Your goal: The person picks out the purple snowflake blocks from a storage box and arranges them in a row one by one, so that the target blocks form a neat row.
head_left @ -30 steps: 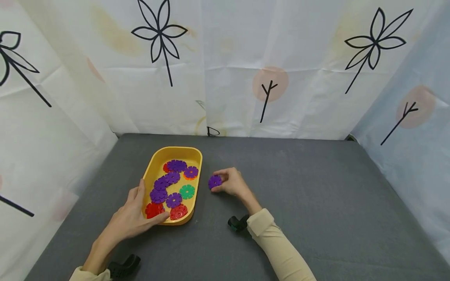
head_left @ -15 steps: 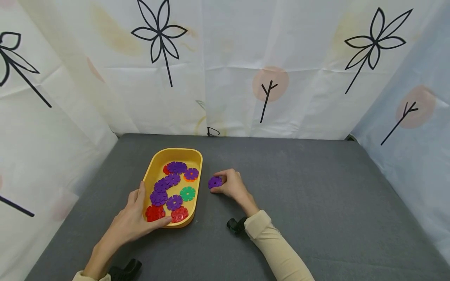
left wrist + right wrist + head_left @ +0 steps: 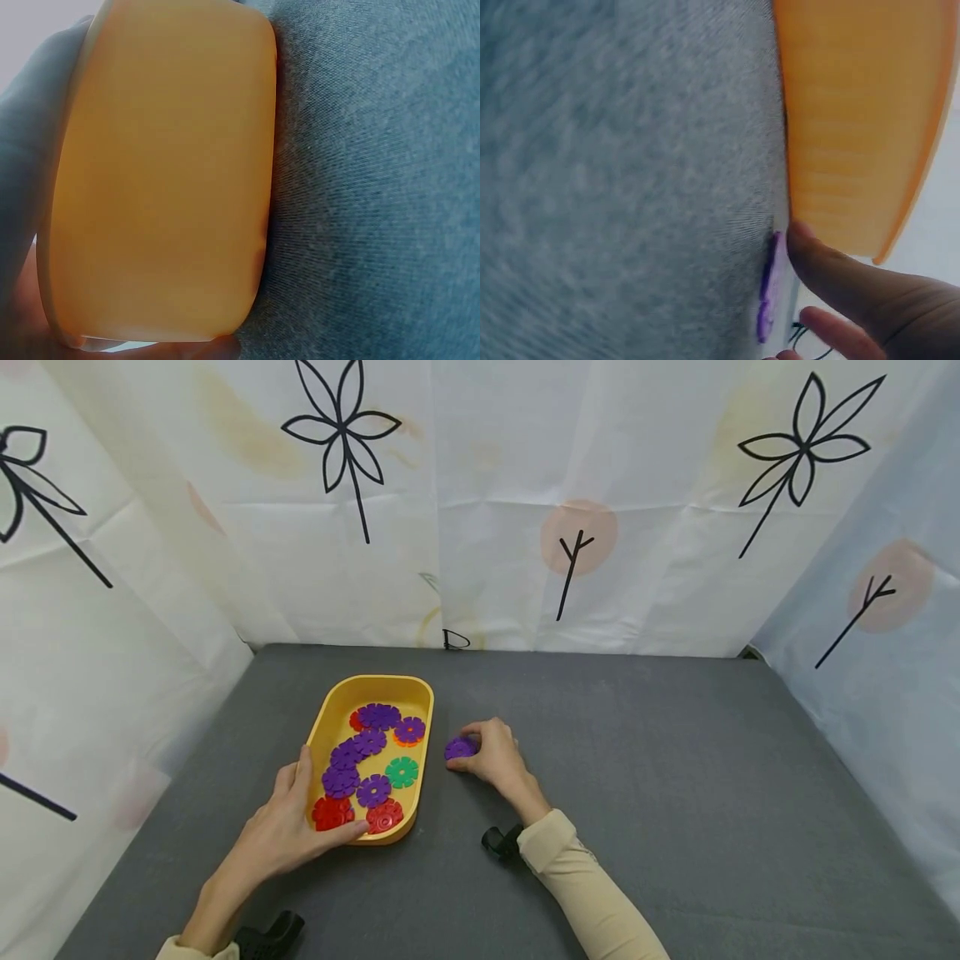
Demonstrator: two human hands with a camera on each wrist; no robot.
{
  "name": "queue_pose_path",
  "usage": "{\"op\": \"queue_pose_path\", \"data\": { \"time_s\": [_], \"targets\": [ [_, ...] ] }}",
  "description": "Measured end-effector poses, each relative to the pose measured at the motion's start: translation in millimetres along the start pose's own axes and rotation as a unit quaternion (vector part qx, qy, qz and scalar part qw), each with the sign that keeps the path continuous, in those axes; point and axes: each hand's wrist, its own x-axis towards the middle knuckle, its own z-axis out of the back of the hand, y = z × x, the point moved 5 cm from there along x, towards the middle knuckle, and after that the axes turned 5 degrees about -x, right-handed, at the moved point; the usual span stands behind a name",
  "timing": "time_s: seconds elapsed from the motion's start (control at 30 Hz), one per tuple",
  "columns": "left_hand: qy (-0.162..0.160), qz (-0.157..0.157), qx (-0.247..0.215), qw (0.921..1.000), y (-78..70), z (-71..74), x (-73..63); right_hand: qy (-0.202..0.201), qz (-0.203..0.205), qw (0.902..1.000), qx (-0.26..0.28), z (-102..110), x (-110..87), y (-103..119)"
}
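Note:
My left hand (image 3: pixel 273 827) holds the yellow tray (image 3: pixel 320 727) by its near left corner, thumb at the front rim and fingers along the left side. The tray's outer wall (image 3: pixel 161 172) fills much of the left wrist view. To the right of the tray, my right hand (image 3: pixel 495 758) pinches a purple flower-shaped disc (image 3: pixel 460 748) between thumb and fingers. Low at the table surface, that disc (image 3: pixel 769 289) shows nearly edge-on in the right wrist view, close to the thumb. Part of it is hidden behind the fingers in the head view.
Inside the tray lie several purple flower discs (image 3: pixel 347 754), a green one (image 3: pixel 402 772) and red ones (image 3: pixel 385 817). A grey cloth (image 3: pixel 645 777) covers the table. Patterned white curtains (image 3: pixel 495 460) enclose its back and sides.
The purple disc in my right hand has tipped from facing the head camera to lying flatter. The right hand has barely shifted, and the left hand stays on the tray.

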Motion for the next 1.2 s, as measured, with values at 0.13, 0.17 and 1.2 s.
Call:
{"op": "queue_pose_path", "data": {
  "time_s": [0.13,0.17,1.2],
  "targets": [
    [0.002,0.005,-0.001,1.0000,-0.6,0.0,0.0,-0.002,0.022,0.9994,0.025,5.5,-2.7,12.0],
    [0.003,0.007,-0.002,1.0000,-0.8,-0.1,-0.2,0.000,0.031,0.9988,0.038,7.0,-3.3,16.5],
    [-0.004,-0.026,-0.008,0.9996,-0.4,2.7,-4.2,0.163,0.145,0.9732,0.073,-60.5,-0.5,112.7]
  ]
}}
